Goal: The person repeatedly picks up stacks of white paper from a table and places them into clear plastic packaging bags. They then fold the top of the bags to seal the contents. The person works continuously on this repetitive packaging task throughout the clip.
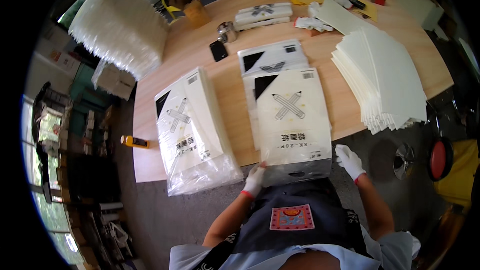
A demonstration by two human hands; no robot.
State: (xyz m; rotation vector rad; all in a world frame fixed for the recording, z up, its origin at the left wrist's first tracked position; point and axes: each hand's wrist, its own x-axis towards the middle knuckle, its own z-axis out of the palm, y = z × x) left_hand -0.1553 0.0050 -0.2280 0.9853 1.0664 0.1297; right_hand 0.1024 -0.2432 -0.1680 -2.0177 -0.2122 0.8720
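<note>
In front of me a clear plastic bag [296, 172] with a stack of cream drawing paper [289, 125] in it lies over the table's near edge. Crossed pencils are printed on its front. My left hand [254, 180], in a white glove with bare fingertips showing, pinches the bag's lower left corner. Just off the bag's right edge is my gloved right hand [350, 162], fingers loosely apart and nothing seen in them. Beneath the filled bag lies another printed plastic bag [272, 52], partly covered. Left of these sits a pile of filled paper packs [192, 130].
A fanned stack of cream sheets [385, 77] covers the table's right side. Farther back are a phone [218, 50], a tape roll [227, 32], wrapped packs [263, 15] and white gloves [312, 24]. An orange bottle [135, 142] lies at left, near a tall plastic-wrapped stack [120, 27].
</note>
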